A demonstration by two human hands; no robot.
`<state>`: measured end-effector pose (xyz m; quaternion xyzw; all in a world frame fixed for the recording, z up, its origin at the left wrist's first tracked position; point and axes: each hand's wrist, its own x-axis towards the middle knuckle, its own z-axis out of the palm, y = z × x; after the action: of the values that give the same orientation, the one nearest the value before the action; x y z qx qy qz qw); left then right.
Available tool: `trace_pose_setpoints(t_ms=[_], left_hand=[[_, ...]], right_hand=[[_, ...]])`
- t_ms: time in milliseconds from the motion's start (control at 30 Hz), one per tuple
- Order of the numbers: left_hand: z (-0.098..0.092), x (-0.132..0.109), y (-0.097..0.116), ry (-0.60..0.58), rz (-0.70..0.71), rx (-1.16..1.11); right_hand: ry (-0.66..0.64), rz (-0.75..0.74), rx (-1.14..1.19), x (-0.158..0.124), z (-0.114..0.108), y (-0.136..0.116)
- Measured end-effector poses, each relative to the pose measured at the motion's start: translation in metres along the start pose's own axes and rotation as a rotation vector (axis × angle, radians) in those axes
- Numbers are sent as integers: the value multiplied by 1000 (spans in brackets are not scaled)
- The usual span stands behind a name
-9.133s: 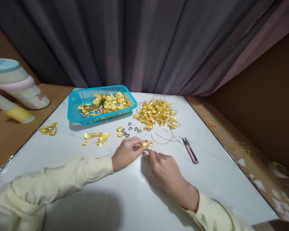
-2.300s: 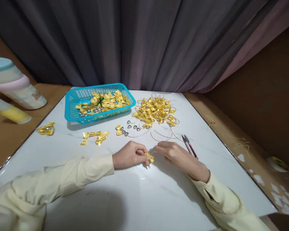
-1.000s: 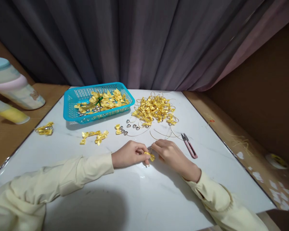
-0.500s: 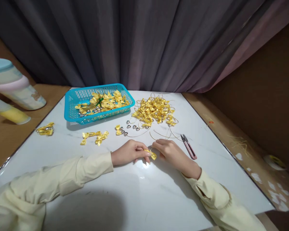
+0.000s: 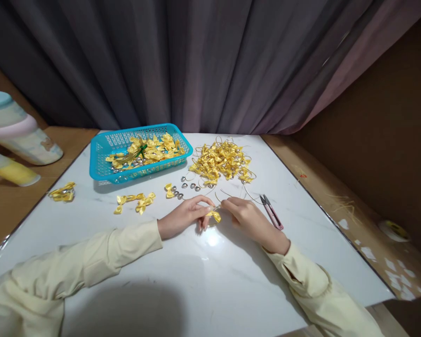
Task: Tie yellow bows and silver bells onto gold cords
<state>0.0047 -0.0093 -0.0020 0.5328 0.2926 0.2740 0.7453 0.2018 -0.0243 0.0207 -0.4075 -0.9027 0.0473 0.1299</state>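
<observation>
My left hand (image 5: 187,216) is closed, thumb and fingertips pinching a yellow satin bow (image 5: 216,216) on a thin gold cord. A loop of the cord hangs just below the bow. My right hand (image 5: 250,221) pinches the cord to the right of the bow; its fingertips are partly hidden. Several silver beads (image 5: 176,193) and one loose bow (image 5: 169,190) lie beyond my left hand. Pink-handled thread snips (image 5: 272,213) rest to the right of my right hand.
A blue plastic basket (image 5: 95,161) holds bows, beads and a tied bundle of cord. Beside it is a pile of corded bows (image 5: 220,161). More bows (image 5: 140,202) lie at left. A tumbler (image 5: 38,145) stands far left; a tape roll (image 5: 393,231) is at right.
My fingers have shifted on the bow, and a cord loop now shows below it. Both hands have moved slightly left in view, along with the whole scene.
</observation>
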Motion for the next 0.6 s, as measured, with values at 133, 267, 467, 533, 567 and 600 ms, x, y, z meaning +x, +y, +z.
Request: trace_pose_setpoints(t_ms=[133, 267, 467, 533, 567, 600], left_hand=[[1, 0, 2, 2, -25, 35], [3, -1, 4, -10, -44, 111], [6, -1, 5, -6, -81, 251], [7, -1, 6, 41, -22, 248], [7, 0, 6, 67, 10, 239], [7, -1, 6, 83, 30, 230]], right_hand=[[31, -12, -16, 1, 2, 0], [60, -45, -38, 2, 4, -4], [72, -118, 36, 6, 0, -8], [118, -51, 58, 3, -10, -1], [149, 15, 43, -1, -16, 4], [168, 102, 2, -6, -23, 9]])
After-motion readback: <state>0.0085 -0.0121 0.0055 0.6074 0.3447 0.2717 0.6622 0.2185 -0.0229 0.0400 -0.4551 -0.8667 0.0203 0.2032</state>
